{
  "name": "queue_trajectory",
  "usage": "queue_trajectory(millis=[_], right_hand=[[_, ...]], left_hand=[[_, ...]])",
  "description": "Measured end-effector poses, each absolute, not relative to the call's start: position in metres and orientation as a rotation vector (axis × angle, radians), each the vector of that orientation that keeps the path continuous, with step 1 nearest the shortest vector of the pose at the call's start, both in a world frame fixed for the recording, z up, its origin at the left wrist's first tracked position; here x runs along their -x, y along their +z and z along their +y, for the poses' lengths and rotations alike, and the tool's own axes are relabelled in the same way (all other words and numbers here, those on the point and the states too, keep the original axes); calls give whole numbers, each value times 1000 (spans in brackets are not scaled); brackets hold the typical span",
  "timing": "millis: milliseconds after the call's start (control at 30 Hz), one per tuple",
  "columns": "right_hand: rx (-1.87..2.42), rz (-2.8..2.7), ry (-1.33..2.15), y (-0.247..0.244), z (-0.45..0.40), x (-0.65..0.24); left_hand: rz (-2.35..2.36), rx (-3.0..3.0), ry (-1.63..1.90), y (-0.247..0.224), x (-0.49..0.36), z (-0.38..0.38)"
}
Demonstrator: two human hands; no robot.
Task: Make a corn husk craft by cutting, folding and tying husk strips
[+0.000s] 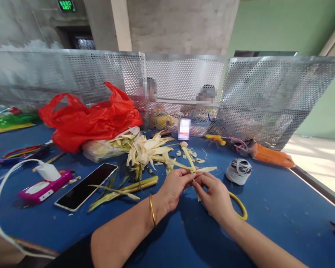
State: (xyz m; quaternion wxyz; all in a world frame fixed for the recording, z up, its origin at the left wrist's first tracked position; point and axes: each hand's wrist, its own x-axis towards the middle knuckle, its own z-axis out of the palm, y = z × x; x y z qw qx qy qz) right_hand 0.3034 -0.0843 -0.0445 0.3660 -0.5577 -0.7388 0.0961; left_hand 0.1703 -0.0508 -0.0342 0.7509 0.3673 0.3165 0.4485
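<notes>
In front of me, a small bundle of pale corn husk strips [190, 158] is pinched between both hands, one strip pointing up and one out to the right. My left hand [174, 188], a gold bangle at its wrist, is closed on the bundle from the left. From the right, my right hand [213, 197] closes its fingertips on the lower part, which is mostly hidden. A yellow loop [244, 208] lies partly behind my right wrist. Beyond my hands is a heap of corn husks [143, 150]. Longer husk strips [128, 191] lie to the left.
A ball of white string [238, 172] stands to the right, near an orange packet [273, 155]. Leftward lie a phone [86, 188], a magenta power strip [44, 188] and a red plastic bag [92, 119]. A perforated metal screen [181, 74] borders the blue table; people sit behind it.
</notes>
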Motion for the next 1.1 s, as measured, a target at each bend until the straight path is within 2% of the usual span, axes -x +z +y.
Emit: queue_trajectory(millis=[300,367,533,733,833,1033,1100], right_hand=[[1359,-1890,509,-37,-86,-304],[1376,-1921,427,-31,-86,-308],[1440,-1932,-163,-22,-78,-324],[1426,-2267,-115,-29,-73,-324],[1441,-2293,-165,-24,-76,-324],[1499,-2346,36,-6,-79,-333],[1504,-2235,0,-3,-79,-335]], left_hand=[[753,-829,1029,-38,-170,-50],[783,-871,1020,-37,-168,-49],[824,-900,967,-30,-162,-47],[904,-1028,983,-33,-163,-47],[935,-1078,973,-37,-164,-45],[956,-1135,865,-38,-161,-41],[920,-1181,779,-36,-159,-41]])
